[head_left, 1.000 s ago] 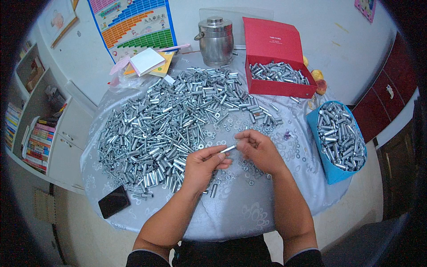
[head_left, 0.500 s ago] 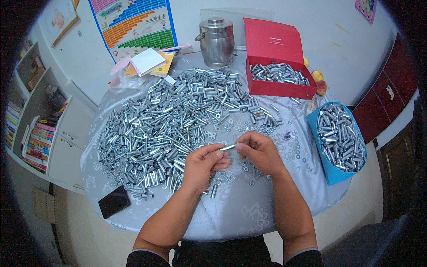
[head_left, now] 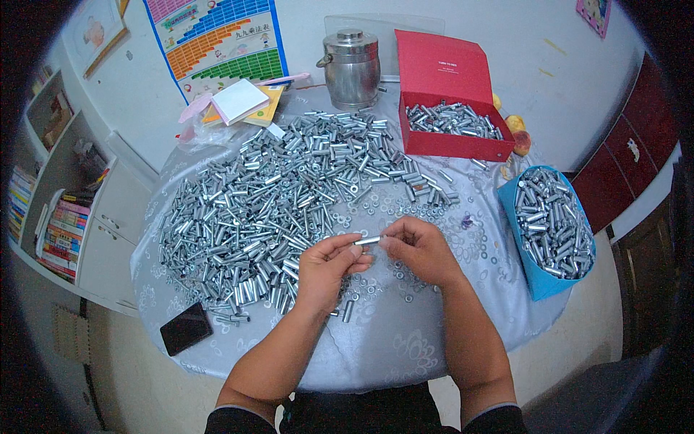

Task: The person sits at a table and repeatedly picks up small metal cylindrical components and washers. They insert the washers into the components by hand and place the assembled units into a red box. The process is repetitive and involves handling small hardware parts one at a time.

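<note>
One slim metal sleeve point(head_left: 369, 240) spans the gap between both hands: the left hand point(head_left: 325, 269) pinches one end, thumb against forefinger; the right hand point(head_left: 421, 249) bunches its fingertips at the other. Beyond spreads a metal-fastener heap point(head_left: 271, 199), then a red box point(head_left: 457, 147).

We identified the location as a room in a home. We based this on a colourful chart point(head_left: 217, 43) on the wall point(head_left: 481, 18), a white cabinet point(head_left: 126, 210) with books point(head_left: 63, 235) on its shelves, a dark red cabinet point(head_left: 603, 173), and a tabletop point(head_left: 347, 365) draped in patterned cloth point(head_left: 520, 311).
</note>
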The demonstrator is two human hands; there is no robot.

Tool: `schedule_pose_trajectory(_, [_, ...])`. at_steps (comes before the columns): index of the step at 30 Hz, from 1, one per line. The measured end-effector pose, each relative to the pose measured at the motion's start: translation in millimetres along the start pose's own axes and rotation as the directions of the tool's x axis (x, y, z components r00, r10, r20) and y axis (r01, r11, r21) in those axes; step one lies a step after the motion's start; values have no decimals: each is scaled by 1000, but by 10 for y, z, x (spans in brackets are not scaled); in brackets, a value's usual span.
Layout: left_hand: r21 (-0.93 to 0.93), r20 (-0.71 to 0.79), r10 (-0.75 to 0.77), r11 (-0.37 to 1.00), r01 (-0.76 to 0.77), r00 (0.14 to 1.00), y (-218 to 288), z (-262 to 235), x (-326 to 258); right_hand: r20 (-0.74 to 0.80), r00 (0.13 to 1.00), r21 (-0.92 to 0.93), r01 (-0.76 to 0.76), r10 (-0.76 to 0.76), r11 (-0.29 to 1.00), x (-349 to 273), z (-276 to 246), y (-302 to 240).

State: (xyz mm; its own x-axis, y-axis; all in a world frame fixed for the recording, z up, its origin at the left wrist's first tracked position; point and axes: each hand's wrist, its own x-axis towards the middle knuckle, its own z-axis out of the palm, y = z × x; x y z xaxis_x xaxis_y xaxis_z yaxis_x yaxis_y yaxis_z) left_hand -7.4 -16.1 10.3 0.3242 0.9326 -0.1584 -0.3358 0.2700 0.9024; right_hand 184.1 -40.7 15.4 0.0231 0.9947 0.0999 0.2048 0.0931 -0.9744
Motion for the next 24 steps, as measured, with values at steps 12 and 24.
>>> schedule_pose_trajectory(12, [-1, 2, 10, 1000, -10, 1000, -22, 2, 1, -9, 1000, 55, -14, 15, 998, -9, 33, -50])
schedule_pose_trajectory(24, [28, -6, 14, 1000, -14, 1000, 12, 13, -19, -1, 997, 26, -81, 81, 996, -14, 9, -83])
